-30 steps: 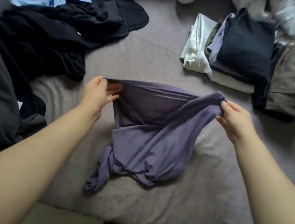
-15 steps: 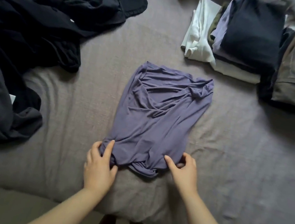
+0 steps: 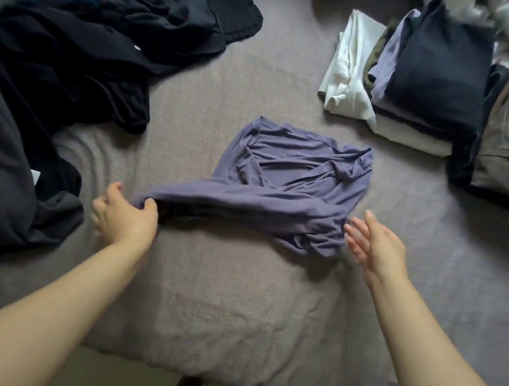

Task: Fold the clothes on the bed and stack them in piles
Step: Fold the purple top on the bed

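Purple top (image 3: 293, 185) lies mid-frame on the bed (image 3: 229, 313); the left hand (image 3: 127, 219) pinches its stretched lower corner, the right hand (image 3: 373, 245) hovers flat-fingered beside it. Best to pull taut, smoothing wrinkles before folding.

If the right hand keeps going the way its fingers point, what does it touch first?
Probably the purple shirt: the right hand is open, its fingers aimed at the bunched near-right edge, apparently just short of it.
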`<state>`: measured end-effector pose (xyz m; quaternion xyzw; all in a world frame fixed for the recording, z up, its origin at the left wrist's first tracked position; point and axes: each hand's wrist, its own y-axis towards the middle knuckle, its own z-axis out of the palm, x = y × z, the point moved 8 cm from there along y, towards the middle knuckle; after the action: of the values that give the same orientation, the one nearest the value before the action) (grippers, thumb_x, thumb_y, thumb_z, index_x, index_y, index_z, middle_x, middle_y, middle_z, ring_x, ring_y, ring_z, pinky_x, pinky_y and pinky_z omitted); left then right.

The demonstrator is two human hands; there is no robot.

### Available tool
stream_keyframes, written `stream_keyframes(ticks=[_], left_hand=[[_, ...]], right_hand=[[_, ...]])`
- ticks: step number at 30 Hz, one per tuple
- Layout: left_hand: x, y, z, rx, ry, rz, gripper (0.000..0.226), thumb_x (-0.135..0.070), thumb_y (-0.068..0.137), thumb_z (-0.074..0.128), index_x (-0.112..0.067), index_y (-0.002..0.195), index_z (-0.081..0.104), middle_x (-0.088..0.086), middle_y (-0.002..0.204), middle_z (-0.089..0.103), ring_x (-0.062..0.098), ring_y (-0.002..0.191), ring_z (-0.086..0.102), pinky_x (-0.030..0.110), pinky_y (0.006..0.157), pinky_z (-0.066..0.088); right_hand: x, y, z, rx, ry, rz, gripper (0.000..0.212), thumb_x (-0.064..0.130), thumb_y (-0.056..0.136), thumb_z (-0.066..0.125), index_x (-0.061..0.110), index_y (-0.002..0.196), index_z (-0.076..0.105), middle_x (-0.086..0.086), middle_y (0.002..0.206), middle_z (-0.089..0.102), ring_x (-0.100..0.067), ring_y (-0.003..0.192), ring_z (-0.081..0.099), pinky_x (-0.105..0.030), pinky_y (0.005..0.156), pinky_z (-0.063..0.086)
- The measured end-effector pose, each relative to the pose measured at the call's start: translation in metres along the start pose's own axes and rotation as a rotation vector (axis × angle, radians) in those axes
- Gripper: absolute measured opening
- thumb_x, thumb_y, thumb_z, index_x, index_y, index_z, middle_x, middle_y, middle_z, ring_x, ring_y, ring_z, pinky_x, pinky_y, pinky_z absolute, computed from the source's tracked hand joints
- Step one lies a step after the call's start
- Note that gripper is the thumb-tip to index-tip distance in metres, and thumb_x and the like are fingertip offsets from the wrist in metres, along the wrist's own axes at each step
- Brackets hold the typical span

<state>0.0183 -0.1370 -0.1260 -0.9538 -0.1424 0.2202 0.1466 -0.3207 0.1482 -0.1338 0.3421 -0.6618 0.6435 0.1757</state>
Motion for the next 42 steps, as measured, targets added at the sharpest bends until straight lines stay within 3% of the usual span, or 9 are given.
stream_keyframes(ticks=[5,8,12,15,20,24,31,38,42], left_hand=[[-0.054,-0.079,0.043,0.261,0.046,0.914,0.029,-0.027,0.080,0.047,-0.012,0.094,0.067,0.007,0.092,0.064,0.032,0.086,0.061,0.038,0.078,0.047],[-0.047,-0.098,0.088,0.482,0.336,0.897,0.052,-0.029,0.086,0.057,-0.016,0.135,0.050,0.008,0.137,0.047,0.029,0.128,0.043,0.041,0.104,0.036],[-0.055,-0.074,0.102,0.352,0.640,0.825,0.076,-0.035,0.086,0.063,-0.026,0.150,0.023,0.015,0.155,0.015,0.033,0.142,0.013,0.042,0.114,0.013],[-0.075,-0.062,0.091,0.221,0.609,0.933,0.042,-0.019,0.072,0.074,-0.009,0.110,0.061,0.021,0.111,0.057,0.038,0.106,0.053,0.047,0.095,0.038],[-0.094,-0.066,0.049,0.166,0.526,0.995,0.021,-0.006,0.064,0.067,-0.005,0.079,0.053,0.019,0.068,0.060,0.037,0.065,0.061,0.041,0.063,0.044],[-0.089,-0.060,0.004,0.094,0.462,1.001,0.028,-0.002,0.056,0.056,-0.006,0.084,0.058,0.015,0.074,0.059,0.037,0.067,0.060,0.039,0.053,0.043],[-0.085,-0.025,-0.075,0.076,0.150,0.552,0.054,0.008,0.071,0.054,-0.014,0.121,0.059,0.017,0.120,0.044,0.039,0.113,0.044,0.047,0.087,0.042],[-0.098,-0.042,-0.071,0.344,0.093,0.497,0.041,0.006,0.076,0.048,-0.016,0.106,0.065,0.013,0.109,0.065,0.032,0.095,0.058,0.035,0.076,0.045],[-0.096,-0.055,-0.058,0.589,-0.390,0.156,0.041,0.011,0.086,0.033,-0.009,0.105,0.064,0.019,0.106,0.065,0.025,0.078,0.060,0.025,0.059,0.054]], right_hand=[[-0.002,-0.042,0.039,0.124,-0.824,-0.763,0.013,0.020,0.086,0.070,0.014,0.076,0.063,-0.002,0.071,0.062,-0.015,0.063,0.057,-0.034,0.065,0.047],[-0.047,-0.052,0.073,0.331,-1.280,-0.843,0.028,0.029,0.082,0.070,0.018,0.107,0.067,-0.002,0.108,0.065,-0.023,0.101,0.060,-0.038,0.086,0.047],[-0.053,-0.029,0.071,0.091,-1.555,-0.779,0.040,0.025,0.080,0.069,0.014,0.117,0.061,-0.011,0.122,0.054,-0.033,0.116,0.049,-0.044,0.089,0.039],[-0.033,-0.024,0.072,0.012,-1.440,-0.706,0.018,0.020,0.081,0.063,0.014,0.097,0.058,-0.011,0.105,0.061,-0.032,0.107,0.052,-0.040,0.087,0.033],[0.017,-0.049,0.040,-0.104,-1.162,-0.752,0.025,0.014,0.076,0.064,0.020,0.090,0.044,-0.010,0.081,0.068,-0.035,0.084,0.062,-0.036,0.082,0.028],[0.059,-0.074,0.004,-0.178,-1.170,-0.855,0.024,0.003,0.071,0.062,0.013,0.093,0.060,-0.010,0.089,0.068,-0.039,0.084,0.062,-0.037,0.070,0.035],[0.121,-0.085,-0.057,-0.319,-1.064,-0.762,0.041,-0.002,0.075,0.053,0.018,0.110,0.063,-0.009,0.111,0.060,-0.038,0.094,0.057,-0.042,0.072,0.044],[0.119,-0.079,-0.070,-0.285,-0.750,-0.390,0.024,0.000,0.083,0.050,0.011,0.100,0.062,-0.013,0.095,0.064,-0.027,0.085,0.055,-0.030,0.072,0.041],[0.096,-0.077,-0.059,-0.092,-0.479,-0.124,0.017,0.002,0.089,0.050,0.007,0.094,0.065,-0.013,0.082,0.061,-0.022,0.068,0.054,-0.025,0.050,0.051]])
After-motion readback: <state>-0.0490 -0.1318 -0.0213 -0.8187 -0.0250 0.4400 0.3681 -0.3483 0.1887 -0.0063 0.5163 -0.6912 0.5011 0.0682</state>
